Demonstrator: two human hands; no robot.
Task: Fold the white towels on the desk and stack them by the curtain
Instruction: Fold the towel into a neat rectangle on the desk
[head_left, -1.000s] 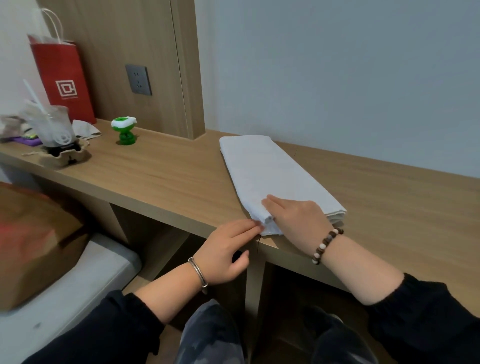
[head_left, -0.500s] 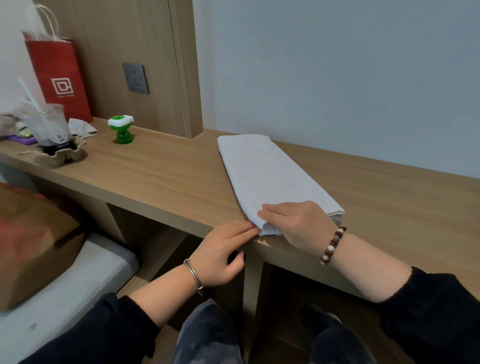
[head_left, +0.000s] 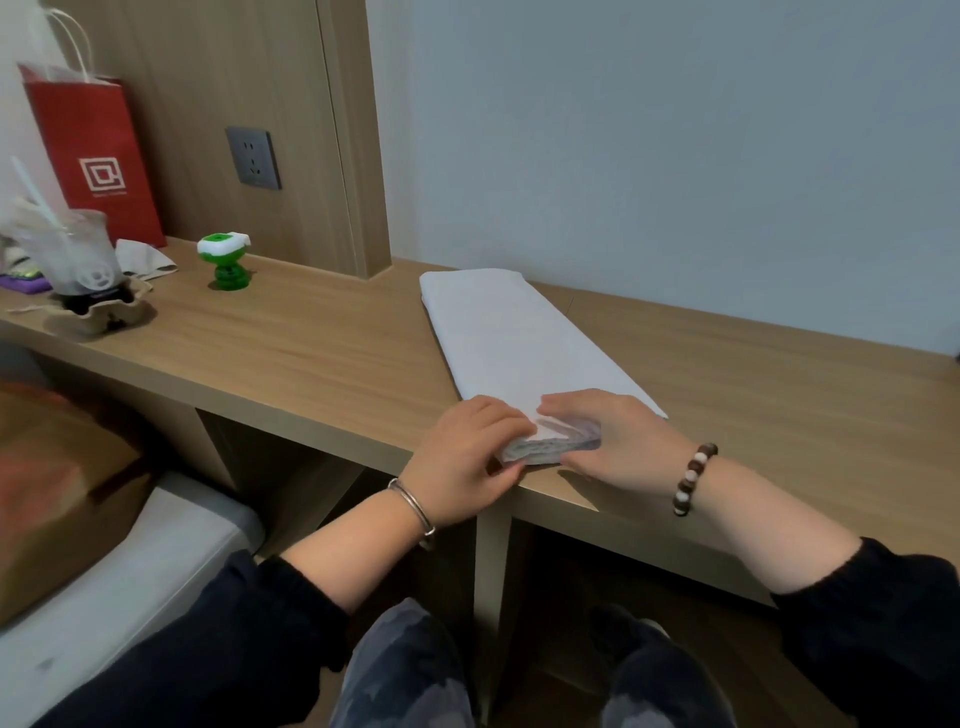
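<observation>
Lifting end: the white towel (head_left: 511, 338) is lying as a long folded strip on the bench (head_left: 311, 358), stretching away from both hands, and its near end is rising between them.
Left hand (head_left: 465, 452): is curling over the layered end, thumb beneath.
Right hand (head_left: 621, 441): is pinching the same end from the opposite side.
Change: half a second ago one hand was lying flat there, the other only touching the corner.
Meaning: the next fold is probably beginning.
</observation>
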